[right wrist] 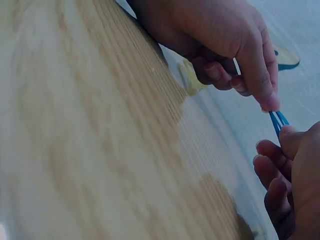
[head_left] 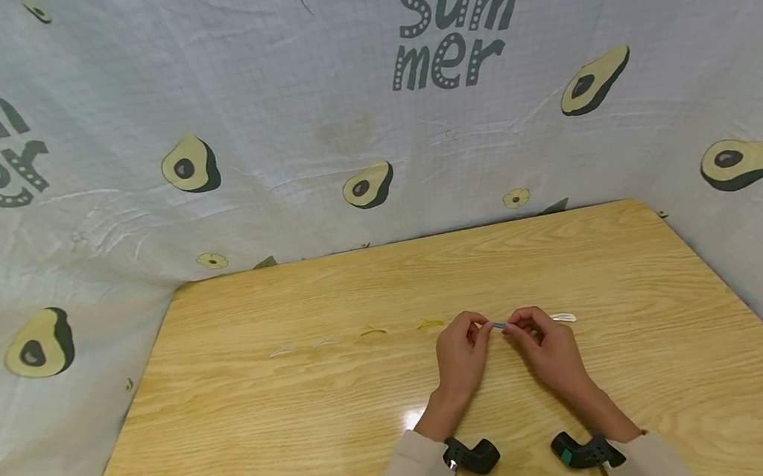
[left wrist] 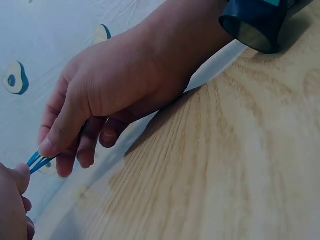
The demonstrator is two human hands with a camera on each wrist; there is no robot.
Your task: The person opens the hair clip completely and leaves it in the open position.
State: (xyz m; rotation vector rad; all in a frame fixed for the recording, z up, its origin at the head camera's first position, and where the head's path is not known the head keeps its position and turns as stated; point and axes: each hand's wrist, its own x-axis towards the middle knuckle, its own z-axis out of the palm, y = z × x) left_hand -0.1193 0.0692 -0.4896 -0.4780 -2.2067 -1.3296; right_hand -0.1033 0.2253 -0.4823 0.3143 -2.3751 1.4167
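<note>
A small blue hair clip (head_left: pixel 499 325) is held between both hands above the table. My left hand (head_left: pixel 460 353) pinches one end of it between thumb and finger, and my right hand (head_left: pixel 552 350) pinches the other end. In the left wrist view, the blue clip (left wrist: pixel 40 162) shows its slim, slotted shape between the thumbs. The right wrist view also shows the clip (right wrist: pixel 278 123) stretched between the fingertips of both hands. A white hair clip (head_left: pixel 564 318) lies just beyond the right hand. Left of the left hand lies a yellow clip (head_left: pixel 430 324).
Further left, a darker yellow clip (head_left: pixel 372 330) and two pale clips (head_left: pixel 325 342) lie in a row on the wooden table (head_left: pixel 248 428). A white cloth (head_left: pixel 265 127) printed with avocados hangs behind the table and along its sides.
</note>
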